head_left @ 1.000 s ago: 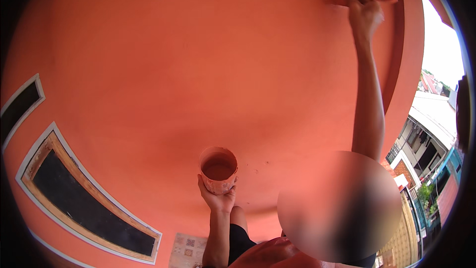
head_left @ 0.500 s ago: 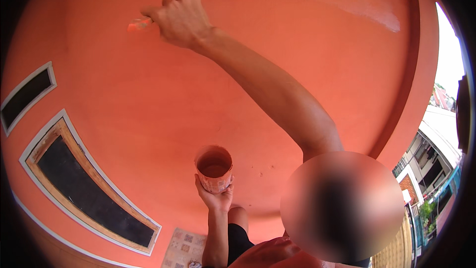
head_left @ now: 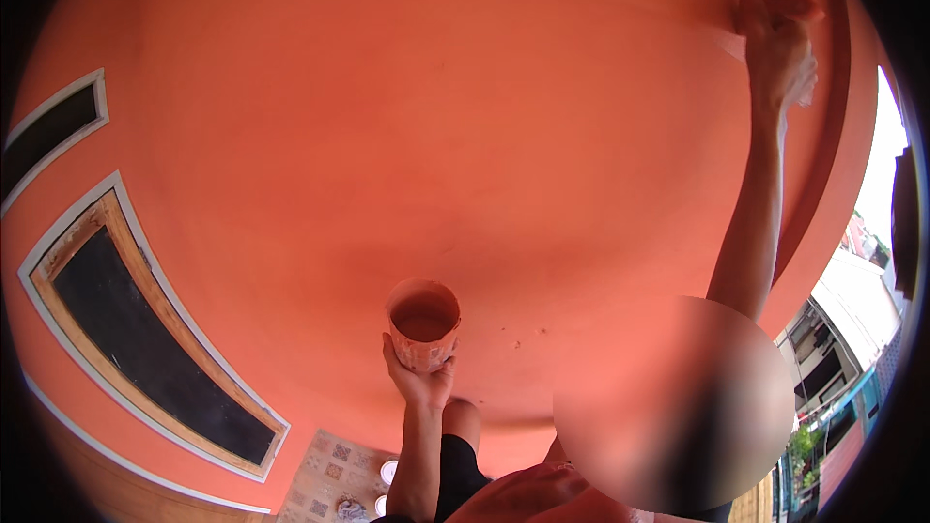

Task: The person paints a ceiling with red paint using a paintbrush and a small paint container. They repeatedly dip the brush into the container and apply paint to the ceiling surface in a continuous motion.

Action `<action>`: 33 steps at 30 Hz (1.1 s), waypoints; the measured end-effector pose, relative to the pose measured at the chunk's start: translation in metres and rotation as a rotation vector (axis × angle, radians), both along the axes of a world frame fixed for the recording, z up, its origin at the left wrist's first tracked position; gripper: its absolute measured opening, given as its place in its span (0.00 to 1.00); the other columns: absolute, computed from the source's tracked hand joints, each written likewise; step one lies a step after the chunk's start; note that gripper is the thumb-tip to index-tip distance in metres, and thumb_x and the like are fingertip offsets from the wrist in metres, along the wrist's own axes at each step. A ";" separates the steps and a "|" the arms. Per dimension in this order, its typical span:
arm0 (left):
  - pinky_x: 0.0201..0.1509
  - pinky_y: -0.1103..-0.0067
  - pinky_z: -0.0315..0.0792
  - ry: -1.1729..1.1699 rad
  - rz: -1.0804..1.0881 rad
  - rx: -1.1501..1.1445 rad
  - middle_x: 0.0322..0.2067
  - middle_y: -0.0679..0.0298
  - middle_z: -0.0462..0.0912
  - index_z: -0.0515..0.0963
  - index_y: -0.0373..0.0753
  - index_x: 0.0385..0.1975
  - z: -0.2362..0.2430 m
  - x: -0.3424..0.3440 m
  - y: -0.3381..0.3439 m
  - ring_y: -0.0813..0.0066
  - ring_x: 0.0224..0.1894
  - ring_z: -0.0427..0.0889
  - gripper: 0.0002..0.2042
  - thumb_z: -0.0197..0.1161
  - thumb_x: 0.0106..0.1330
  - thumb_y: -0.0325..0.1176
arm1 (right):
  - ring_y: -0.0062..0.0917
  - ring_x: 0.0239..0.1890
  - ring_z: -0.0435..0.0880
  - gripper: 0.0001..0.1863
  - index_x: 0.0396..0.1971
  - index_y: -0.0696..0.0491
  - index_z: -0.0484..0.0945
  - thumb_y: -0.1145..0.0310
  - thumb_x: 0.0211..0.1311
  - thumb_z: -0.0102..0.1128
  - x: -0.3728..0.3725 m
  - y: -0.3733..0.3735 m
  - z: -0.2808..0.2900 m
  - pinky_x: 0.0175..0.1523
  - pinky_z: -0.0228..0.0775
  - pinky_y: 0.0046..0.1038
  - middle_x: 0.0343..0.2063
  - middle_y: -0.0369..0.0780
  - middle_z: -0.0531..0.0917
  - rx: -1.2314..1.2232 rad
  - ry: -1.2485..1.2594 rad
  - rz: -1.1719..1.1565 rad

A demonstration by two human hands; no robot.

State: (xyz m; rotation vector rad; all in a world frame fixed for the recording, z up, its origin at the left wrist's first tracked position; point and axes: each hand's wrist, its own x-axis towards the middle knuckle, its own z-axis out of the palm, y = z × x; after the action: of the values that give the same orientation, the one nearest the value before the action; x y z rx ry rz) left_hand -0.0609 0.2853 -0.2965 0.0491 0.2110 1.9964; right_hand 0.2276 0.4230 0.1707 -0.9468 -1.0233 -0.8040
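My left hand cups a paint-smeared pot from below, low and near the middle. Orange-red paint shows inside it. High at the right, my right hand is closed against the orange wall, close to its raised border. The paintbrush in its grip is almost wholly hidden; the half-second-old picture shows its orange bristles. Beside the fingers a paler patch shows on the wall. A blurred disc covers part of my right arm.
At the left are a wood-framed dark window and a smaller dark pane. Patterned floor tiles lie below, with white round things beside my left forearm. A raised border edges the wall at right; buildings stand beyond.
My right hand has swung across the wall from upper left to upper right, taking the paintbrush along. The pot stays in my left hand, nearly unmoved. The view has shifted slightly.
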 end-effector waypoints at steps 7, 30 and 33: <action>0.21 0.80 0.67 0.003 0.063 0.006 0.44 0.64 0.79 0.72 0.47 0.57 -0.006 0.001 -0.002 0.57 0.33 0.81 0.29 0.50 0.71 0.66 | 0.33 0.28 0.85 0.13 0.38 0.40 0.81 0.74 0.52 0.61 -0.299 0.003 -0.044 0.29 0.76 0.37 0.27 0.42 0.85 0.488 -0.804 0.087; 0.25 0.78 0.68 -0.013 0.119 0.030 0.47 0.60 0.79 0.71 0.46 0.59 -0.015 -0.002 -0.010 0.58 0.36 0.80 0.31 0.46 0.72 0.66 | 0.33 0.24 0.85 0.04 0.32 0.43 0.79 0.68 0.57 0.60 -0.320 -0.006 -0.027 0.25 0.76 0.39 0.22 0.42 0.83 0.554 -0.593 -0.061; 0.25 0.78 0.68 0.002 0.155 0.028 0.46 0.60 0.79 0.71 0.46 0.59 -0.013 0.003 -0.017 0.59 0.35 0.79 0.31 0.46 0.72 0.66 | 0.35 0.24 0.85 0.05 0.35 0.43 0.79 0.69 0.59 0.59 -0.406 -0.023 -0.055 0.29 0.75 0.40 0.23 0.43 0.83 0.463 -0.955 0.238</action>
State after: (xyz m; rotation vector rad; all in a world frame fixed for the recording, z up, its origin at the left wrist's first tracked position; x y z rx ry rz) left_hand -0.0583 0.2687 -0.3097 0.0539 0.1924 2.1542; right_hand -0.1787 0.4005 0.1153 0.0133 -1.6211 -1.2543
